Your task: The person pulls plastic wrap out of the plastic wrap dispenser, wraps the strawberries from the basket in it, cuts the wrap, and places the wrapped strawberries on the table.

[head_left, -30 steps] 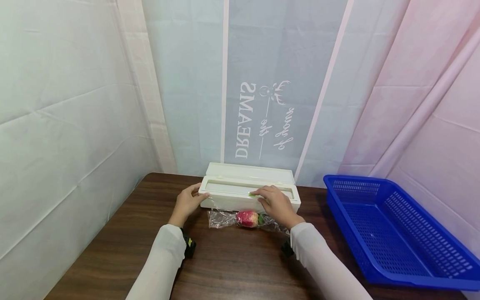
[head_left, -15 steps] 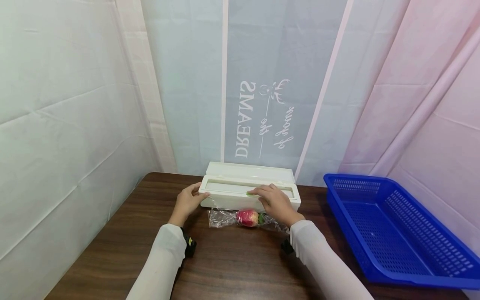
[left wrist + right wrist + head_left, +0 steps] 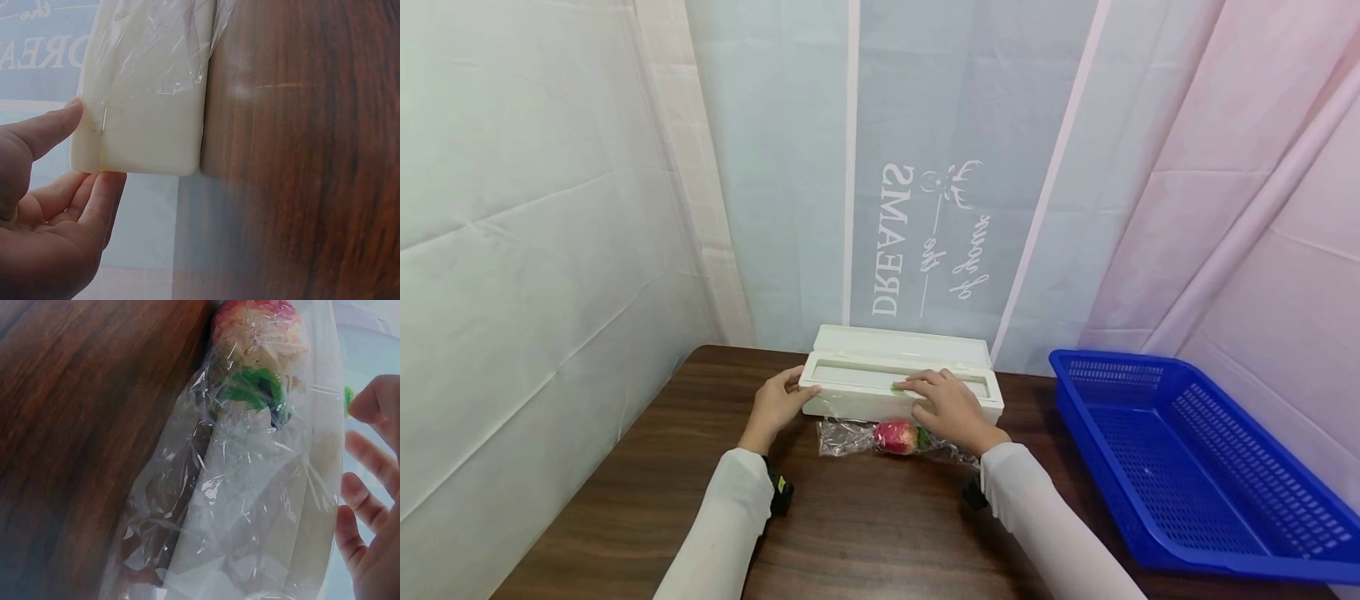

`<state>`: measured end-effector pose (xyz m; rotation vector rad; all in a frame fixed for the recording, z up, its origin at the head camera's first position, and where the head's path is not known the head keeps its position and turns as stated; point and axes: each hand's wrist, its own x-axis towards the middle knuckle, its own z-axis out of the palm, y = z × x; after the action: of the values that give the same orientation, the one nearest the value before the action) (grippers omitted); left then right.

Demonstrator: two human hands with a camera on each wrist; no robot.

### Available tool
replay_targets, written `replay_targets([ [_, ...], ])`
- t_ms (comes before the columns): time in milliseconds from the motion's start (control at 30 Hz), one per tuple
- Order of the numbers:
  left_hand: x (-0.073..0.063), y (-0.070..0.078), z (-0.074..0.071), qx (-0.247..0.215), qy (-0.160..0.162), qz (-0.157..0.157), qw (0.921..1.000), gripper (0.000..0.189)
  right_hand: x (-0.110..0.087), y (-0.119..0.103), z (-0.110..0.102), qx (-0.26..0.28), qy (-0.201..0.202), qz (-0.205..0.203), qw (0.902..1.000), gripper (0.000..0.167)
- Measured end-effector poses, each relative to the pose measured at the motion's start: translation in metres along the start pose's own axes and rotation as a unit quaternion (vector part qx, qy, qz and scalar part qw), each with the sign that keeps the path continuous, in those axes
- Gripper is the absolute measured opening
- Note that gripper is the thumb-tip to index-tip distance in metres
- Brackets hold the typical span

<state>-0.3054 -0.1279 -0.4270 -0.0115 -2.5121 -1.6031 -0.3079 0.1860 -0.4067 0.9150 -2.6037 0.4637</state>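
A white cling film dispenser (image 3: 857, 406) stands on the table with its lid raised behind it. My left hand (image 3: 773, 408) grips its left end, thumb at the front edge and fingers round the end in the left wrist view. My right hand (image 3: 951, 408) rests over its right part, with a fingertip on a small green slide cutter (image 3: 349, 401) at the front edge; the other fingers are loosely bent. In front lies a red and yellow fruit (image 3: 895, 437) with a green leaf, wrapped in clear film (image 3: 844, 438). Film also drapes over the dispenser's front.
A blue perforated plastic basket (image 3: 1120, 487) stands at the right of the brown wooden table (image 3: 872, 533). Printed cloth (image 3: 940, 100) hangs behind the table, with pale cloth at both sides.
My right hand's fingertips and the green cutter have shifted slightly to the left along the dispenser's edge. The left hand and the wrapped fruit have stayed in place.
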Motion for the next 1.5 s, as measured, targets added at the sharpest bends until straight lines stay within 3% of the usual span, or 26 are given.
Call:
replay_targets([
  [100,0.000,0.000,0.000,0.001,-0.003,-0.004,1.0000,0.063,0.002,-0.002,-0.002,0.029,0.022,0.040,0.9985,0.035],
  [200,0.001,0.000,-0.001,0.002,-0.003,-0.006,1.0000,0.063,0.005,-0.003,-0.005,0.059,0.075,0.070,0.9930,0.030],
  [367,0.001,0.000,-0.001,0.002,-0.003,-0.008,1.0000,0.063,0.009,-0.008,-0.008,0.075,0.126,0.073,0.9865,0.025],
  [667,0.001,0.001,-0.001,0.004,-0.009,-0.003,0.9999,0.064,0.016,-0.026,0.004,0.108,0.112,0.062,0.9858,0.018],
  [933,0.001,0.001,-0.001,0.008,-0.006,-0.004,0.9999,0.064,0.018,-0.028,0.013,0.101,0.093,0.071,0.9880,0.019],
  [1167,0.000,0.000,-0.001,0.008,-0.008,-0.007,0.9999,0.063,0.018,-0.031,0.012,0.080,0.072,0.080,0.9910,0.023],
  [1500,0.001,0.000,-0.001,0.011,-0.006,-0.003,0.9999,0.064,0.023,-0.034,0.011,0.034,0.074,0.074,0.9940,0.018],
])
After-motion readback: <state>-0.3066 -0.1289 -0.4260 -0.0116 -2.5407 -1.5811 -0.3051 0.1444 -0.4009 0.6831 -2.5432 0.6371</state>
